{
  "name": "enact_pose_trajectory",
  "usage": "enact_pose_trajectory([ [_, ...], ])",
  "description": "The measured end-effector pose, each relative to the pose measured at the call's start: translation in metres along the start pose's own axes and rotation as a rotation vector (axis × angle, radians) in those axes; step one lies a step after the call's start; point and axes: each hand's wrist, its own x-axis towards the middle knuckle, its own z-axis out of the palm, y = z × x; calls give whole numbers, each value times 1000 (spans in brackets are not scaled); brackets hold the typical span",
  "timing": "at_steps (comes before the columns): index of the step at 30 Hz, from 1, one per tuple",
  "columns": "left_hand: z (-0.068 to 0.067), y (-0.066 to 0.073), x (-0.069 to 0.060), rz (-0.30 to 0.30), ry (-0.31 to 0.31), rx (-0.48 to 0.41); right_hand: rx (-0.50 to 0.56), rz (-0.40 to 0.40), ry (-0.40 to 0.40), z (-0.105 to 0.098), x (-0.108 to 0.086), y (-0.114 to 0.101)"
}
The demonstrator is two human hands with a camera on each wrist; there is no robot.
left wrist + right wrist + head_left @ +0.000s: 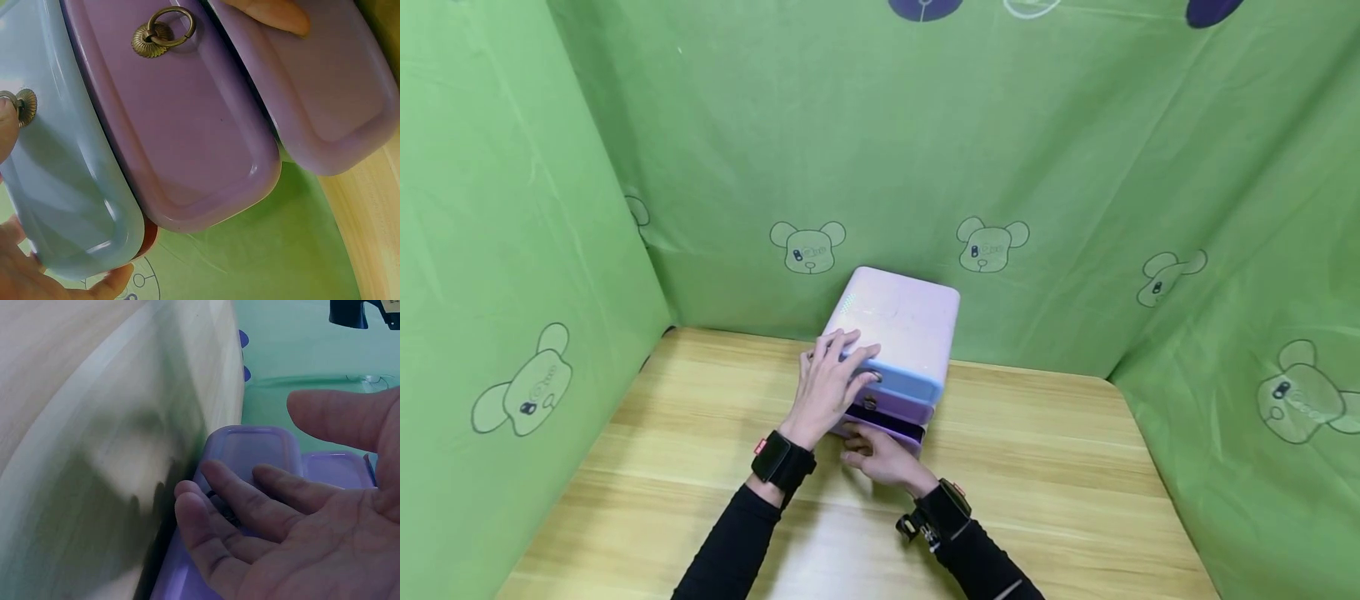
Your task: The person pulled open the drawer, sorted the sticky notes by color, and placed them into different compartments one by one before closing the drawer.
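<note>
A small drawer cabinet (902,321) with a pale pink top stands against the back curtain. Its front has a blue top drawer (75,169), a purple middle drawer (181,119) with a brass ring handle (149,42), and a lilac bottom drawer (325,87) pulled slightly out, its dark inside showing. My left hand (826,387) holds the cabinet's upper left corner, fingers on top, thumb at the blue drawer's brass handle (27,107). Loosely bent, my right hand's fingers touch the bottom drawer's front; its thumb stands apart. They partly cover a dark handle (224,509). My right hand (883,458) is palm up.
The cabinet sits at the rear of a light wooden table (1037,483). A green curtain (880,150) with printed bear heads encloses the back and both sides. Black straps with devices sit on both wrists.
</note>
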Motion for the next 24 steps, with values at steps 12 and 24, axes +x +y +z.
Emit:
enact_pose_trajectory([
  [12,-1,1,1,21,16,20,-28,8,46,-3,4,6],
  [24,1,0,1,18,7,30,-28,-5,83,-2,9,15],
])
